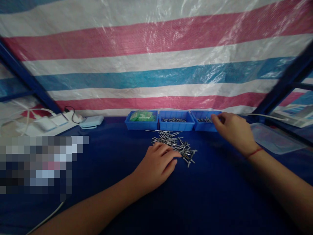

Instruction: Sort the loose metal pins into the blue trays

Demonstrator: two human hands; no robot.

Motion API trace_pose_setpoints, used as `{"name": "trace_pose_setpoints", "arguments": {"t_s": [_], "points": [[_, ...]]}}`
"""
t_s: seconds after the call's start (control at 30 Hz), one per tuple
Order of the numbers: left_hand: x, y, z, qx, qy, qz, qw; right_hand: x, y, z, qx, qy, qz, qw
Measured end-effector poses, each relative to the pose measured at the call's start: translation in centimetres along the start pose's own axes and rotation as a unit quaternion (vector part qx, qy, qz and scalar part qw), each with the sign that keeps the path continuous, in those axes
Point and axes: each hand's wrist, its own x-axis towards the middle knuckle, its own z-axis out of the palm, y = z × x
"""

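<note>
A loose pile of thin silver metal pins that look like blind rivets (168, 138) lies on the dark blue table. My left hand (157, 160) rests palm down at the pile's near edge, fingers apart and fingertips on or just over the rivets. Over the right-hand blue bin (205, 127) is my right hand (231, 129), thumb and fingers drawn together; anything between them is hidden. That bin has similar rivets in it. More rivets lie in the middle blue bin (177, 126), while the left blue bin (141, 126) contains green plastic packets (143, 116).
A white power strip (52, 125) with plugs and cables is at the back left, near a pale blue box-shaped device (91, 122). At the right lies a clear plastic lid or tray (276, 140). A striped sheet (156, 75) hangs behind the bins between blue frame posts.
</note>
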Motion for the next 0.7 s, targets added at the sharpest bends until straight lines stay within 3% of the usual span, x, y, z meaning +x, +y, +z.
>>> {"name": "trace_pose_setpoints", "arguments": {"t_s": [0.1,0.2,0.5,0.7], "points": [[0.1,0.2,0.5,0.069,-0.051,0.070,0.994,-0.5,-0.8,0.6,0.008,-0.017,-0.016,1.000],[0.3,0.3,0.9,0.096,-0.063,0.100,0.988,-1.2,-2.1,0.7,0.060,-0.043,-0.063,0.995],[0.2,0.6,0.4,0.149,-0.049,0.063,0.986,-3.3,-4.6,0.5,0.121,-0.105,-0.140,0.977],[0.4,0.8,0.5,0.184,-0.053,0.027,0.981,-3.9,-5.4,0.9,0.135,-0.145,-0.133,0.971]]}}
